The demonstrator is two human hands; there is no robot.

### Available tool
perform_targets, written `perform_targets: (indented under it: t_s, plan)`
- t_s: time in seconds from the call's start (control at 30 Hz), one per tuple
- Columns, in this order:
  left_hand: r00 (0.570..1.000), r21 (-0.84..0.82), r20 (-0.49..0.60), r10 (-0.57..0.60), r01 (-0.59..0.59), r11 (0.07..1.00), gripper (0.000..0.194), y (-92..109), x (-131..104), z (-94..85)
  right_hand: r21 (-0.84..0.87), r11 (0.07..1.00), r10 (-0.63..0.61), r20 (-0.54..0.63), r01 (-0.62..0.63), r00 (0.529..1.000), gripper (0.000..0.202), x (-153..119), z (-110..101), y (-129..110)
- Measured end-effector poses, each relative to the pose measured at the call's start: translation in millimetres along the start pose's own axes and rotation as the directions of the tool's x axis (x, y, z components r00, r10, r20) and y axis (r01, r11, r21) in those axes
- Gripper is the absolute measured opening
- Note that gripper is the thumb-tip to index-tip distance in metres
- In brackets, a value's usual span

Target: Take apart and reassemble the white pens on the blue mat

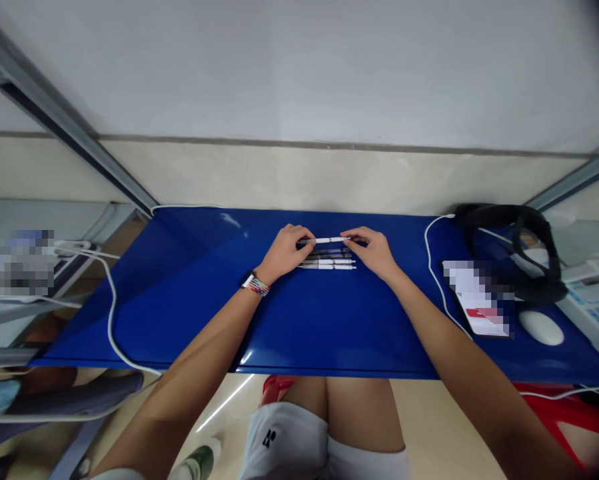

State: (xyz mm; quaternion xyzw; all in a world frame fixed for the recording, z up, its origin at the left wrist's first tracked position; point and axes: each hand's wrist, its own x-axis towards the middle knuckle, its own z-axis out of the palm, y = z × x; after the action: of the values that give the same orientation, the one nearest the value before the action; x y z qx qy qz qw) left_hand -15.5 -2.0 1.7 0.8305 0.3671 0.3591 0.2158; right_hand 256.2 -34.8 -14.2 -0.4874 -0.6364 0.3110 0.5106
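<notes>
A white pen [328, 240] lies crosswise between my two hands, above a row of pens on the blue table [189, 300]. Fingers and thumb of my left hand [285, 252] pinch its left end. At its right end, my right hand [374, 250] closes thumb and fingertips on it. Just nearer to me, several pens [328, 265] lie side by side, some white and some dark. My left hand partly covers their left ends. A colourful watch band [257, 285] is on my left wrist.
On the right lie a phone [477, 300], a white mouse [542, 327], a black headset with straps [544, 247] and a white cable [432, 267]. Another white cable [112, 313] hangs over the left side. A wall stands behind the table, with metal posts at both sides.
</notes>
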Motion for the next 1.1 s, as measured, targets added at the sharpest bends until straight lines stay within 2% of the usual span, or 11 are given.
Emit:
perform_targets:
  t_s: [0.13, 0.3, 0.63, 0.9, 1.1]
  plan:
    - [1.000, 0.005, 0.021, -0.005, 0.005, 1.000, 0.012, -7.1, 0.2, 4.3, -0.046, 0.998, -0.033, 0.048, 0.035, 0.998, 0.016, 0.4, -1.0, 2.2]
    - [0.999, 0.006, 0.042, -0.013, 0.012, 1.000, 0.010, -11.0, -0.5, 6.1, -0.181, 0.977, -0.094, 0.104, 0.111, 0.990, 0.018, 0.5, -2.0, 3.5]
    - [0.999, 0.033, 0.054, 0.002, -0.004, 0.999, 0.011, -11.7, -1.0, 6.8, -0.269, 0.952, -0.118, 0.105, 0.143, 0.987, 0.014, -0.5, -3.6, 6.8]
    - [0.993, 0.102, 0.111, -0.033, 0.021, 0.995, 0.014, -3.2, -0.9, 0.9, -0.393, 0.900, -0.143, 0.144, 0.189, 0.979, 0.013, -1.3, -5.3, 3.1]
    - [0.993, 0.076, 0.114, -0.006, -0.003, 0.997, 0.014, -3.3, -0.8, 1.1, -0.418, 0.882, -0.167, 0.156, 0.218, 0.974, 0.015, -2.0, -6.5, 0.6]
